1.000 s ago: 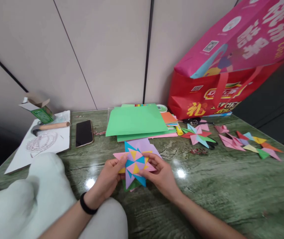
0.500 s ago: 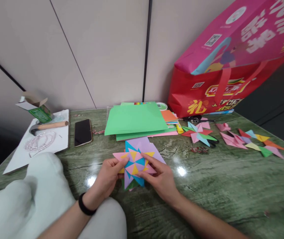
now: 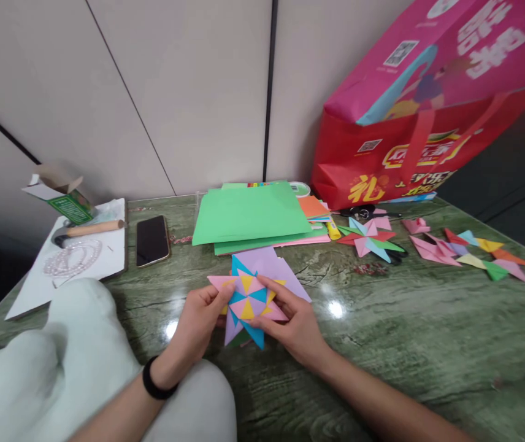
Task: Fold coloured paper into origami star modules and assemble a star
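A folded paper star [image 3: 247, 297] in pink, blue, yellow and purple is held above the green table by both hands. My left hand [image 3: 206, 310] pinches its left side, thumb on top. On the right side, the thumb and fingers of my right hand [image 3: 292, 316] grip the star's edge. Behind the star lies a purple paper sheet [image 3: 285, 273]. Something dark green shows under the star's lower points, mostly hidden. Farther back rests a stack of green paper [image 3: 253, 215].
To the right lie a multicoloured paper star [image 3: 369, 237], a ring of folded pieces [image 3: 490, 253] and a yellow glue stick [image 3: 333, 230]. A red bag [image 3: 382, 159] stands behind. At left are a phone [image 3: 152, 240], a hammer [image 3: 90, 230], a bead string [image 3: 73, 258] and a small box [image 3: 67, 199].
The view has shifted slightly. The star has tilted a little between my hands, and less of the green thing beneath it shows. Both hands keep their hold.
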A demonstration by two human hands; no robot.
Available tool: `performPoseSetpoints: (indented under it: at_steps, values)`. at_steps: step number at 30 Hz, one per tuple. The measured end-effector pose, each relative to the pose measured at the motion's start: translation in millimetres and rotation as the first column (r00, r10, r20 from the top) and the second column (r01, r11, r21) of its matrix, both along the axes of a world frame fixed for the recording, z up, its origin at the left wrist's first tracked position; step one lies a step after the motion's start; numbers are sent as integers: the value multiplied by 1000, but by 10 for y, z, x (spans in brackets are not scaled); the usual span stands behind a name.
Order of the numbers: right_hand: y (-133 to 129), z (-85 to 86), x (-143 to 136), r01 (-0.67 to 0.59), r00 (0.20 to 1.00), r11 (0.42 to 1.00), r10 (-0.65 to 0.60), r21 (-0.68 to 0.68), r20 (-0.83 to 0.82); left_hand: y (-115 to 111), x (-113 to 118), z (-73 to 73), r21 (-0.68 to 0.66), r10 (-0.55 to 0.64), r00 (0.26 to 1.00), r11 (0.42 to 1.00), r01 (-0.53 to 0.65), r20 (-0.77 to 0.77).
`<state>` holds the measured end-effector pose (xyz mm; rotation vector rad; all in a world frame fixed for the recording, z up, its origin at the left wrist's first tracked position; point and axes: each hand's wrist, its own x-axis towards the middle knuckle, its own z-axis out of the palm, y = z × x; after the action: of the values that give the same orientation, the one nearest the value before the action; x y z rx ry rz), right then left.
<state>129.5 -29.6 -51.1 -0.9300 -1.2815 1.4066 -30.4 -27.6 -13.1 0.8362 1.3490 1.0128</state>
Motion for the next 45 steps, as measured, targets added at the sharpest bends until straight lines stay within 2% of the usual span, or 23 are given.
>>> performPoseSetpoints:
  at_steps: [8,12,18,24,31,34,39,41,45]
  values:
    - [-27,-80,-16,52,997,998,-53,25,63,5,-10,-27,30,-60,993,998,63,-97]
    - [-42,-58,-39,63,996,998,-63,11,55,12,7,3,46,-27,988,998,35,-150]
    - [-14,14,-37,76,997,997,-76,-13,20,9,6,7,62,-13,998,998,17,-61]
    - [6,-14,6,61,996,996,-66,63,67,-10,-8,38,33,-158,972,986,166,-176]
    - [3,6,-2,104,985,992,-113,70,130,-26,18,51,35,-257,964,965,260,-71]
    - [20,42,2,102,988,994,-106,39,109,-24,30,56,10,-231,971,973,233,-67]
    - [58,52,31,86,994,996,-88,36,65,-12,41,91,8,-132,989,991,132,67]
    - [58,43,40,68,995,997,-70,43,66,-4,30,97,13,-88,995,996,87,47]
    - [28,47,45,49,992,997,-56,63,116,6,2,87,-12,-88,996,996,88,-16]
